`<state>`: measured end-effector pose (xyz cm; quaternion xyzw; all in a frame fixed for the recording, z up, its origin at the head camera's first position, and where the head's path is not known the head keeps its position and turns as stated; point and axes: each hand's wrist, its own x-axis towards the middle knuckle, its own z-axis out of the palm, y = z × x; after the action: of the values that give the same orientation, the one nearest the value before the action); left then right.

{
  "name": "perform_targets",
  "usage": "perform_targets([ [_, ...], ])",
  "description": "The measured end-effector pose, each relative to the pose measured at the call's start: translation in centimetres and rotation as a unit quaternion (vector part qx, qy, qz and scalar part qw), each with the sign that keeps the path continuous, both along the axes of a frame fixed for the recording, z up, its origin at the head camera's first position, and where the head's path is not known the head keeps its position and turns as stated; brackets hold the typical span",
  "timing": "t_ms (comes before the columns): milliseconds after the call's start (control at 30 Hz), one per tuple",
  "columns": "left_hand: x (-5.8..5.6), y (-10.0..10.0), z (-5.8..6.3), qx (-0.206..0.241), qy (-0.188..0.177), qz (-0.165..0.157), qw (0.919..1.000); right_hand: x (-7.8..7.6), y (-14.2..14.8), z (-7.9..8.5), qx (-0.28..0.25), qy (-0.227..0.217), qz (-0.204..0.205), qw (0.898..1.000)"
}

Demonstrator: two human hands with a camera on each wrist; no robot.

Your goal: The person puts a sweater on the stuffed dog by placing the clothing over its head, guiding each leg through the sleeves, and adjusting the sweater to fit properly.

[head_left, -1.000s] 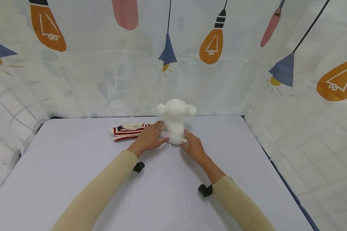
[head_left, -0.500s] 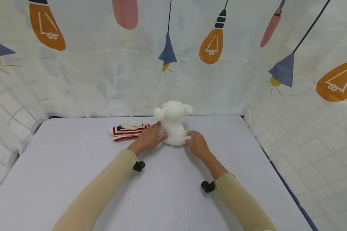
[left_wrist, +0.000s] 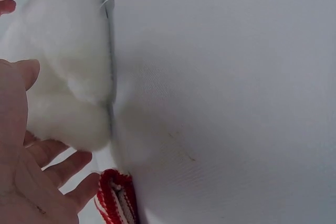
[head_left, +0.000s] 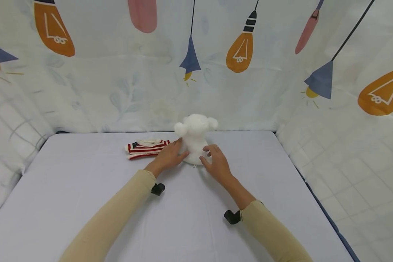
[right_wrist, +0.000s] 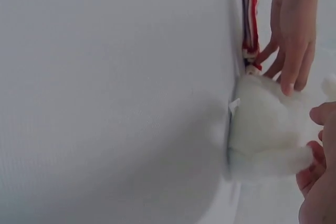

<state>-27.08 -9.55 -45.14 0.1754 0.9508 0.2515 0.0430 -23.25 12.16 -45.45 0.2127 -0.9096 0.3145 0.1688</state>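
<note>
A fluffy white stuffed toy animal [head_left: 195, 140] with round ears sits upright at the back of the table. My left hand [head_left: 167, 156] is at its left side, fingers extended and thumb apart; in the left wrist view the fingertips lie right along the fur [left_wrist: 73, 124]. My right hand [head_left: 218, 163] is at the toy's lower right, with thumb and fingers parted over the body. The right wrist view shows a stubby white limb [right_wrist: 273, 162] beside these fingers. Left of the toy lies a folded red-and-white striped knit garment [head_left: 146, 150], partly behind my left hand.
A white cloth covers the table [head_left: 183, 218]. Behind it hangs a pale curtain [head_left: 150, 91] printed with lamps and bulbs, close to the toy. Black wrist cameras, including one on the right [head_left: 232, 217], sit on the inner sides of the sleeves.
The toy has turned slightly and shifted a little to the left. My right hand has let go of the limb at its lower right and moved inward. My left hand has hardly moved.
</note>
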Motion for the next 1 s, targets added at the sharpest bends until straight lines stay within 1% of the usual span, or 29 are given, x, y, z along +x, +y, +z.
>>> perform_targets([
  [67,0.1,0.0,0.1,0.0,0.0,-0.001,1.0,0.3,-0.5,0.1,0.003,0.006,0.004,1.0],
  [167,0.2,-0.1,0.1,0.004,0.002,-0.004,1.0,0.7,-1.0,0.2,0.017,0.003,0.008,1.0],
  [233,0.3,-0.2,0.1,0.009,0.0,-0.005,0.9999,0.9,-1.2,0.2,0.028,-0.002,0.003,1.0],
  [300,0.3,-0.2,0.0,0.011,0.0,-0.006,0.9999,1.0,-1.3,0.2,0.038,-0.001,-0.006,0.999],
  [500,0.5,-0.2,-0.3,0.006,-0.001,-0.002,1.0,1.0,-1.4,0.0,0.074,0.019,-0.049,0.996],
  [700,1.0,0.3,-0.5,-0.008,0.026,-0.005,0.9996,1.0,-1.0,0.0,0.089,0.031,-0.084,0.992],
  [800,1.3,0.6,-0.5,-0.013,0.035,-0.012,0.9992,0.7,-0.7,0.0,0.096,0.019,-0.091,0.991],
  [1000,2.3,1.7,-0.3,-0.008,0.025,-0.021,0.9994,0.1,-0.3,0.0,0.099,-0.032,-0.088,0.991],
])
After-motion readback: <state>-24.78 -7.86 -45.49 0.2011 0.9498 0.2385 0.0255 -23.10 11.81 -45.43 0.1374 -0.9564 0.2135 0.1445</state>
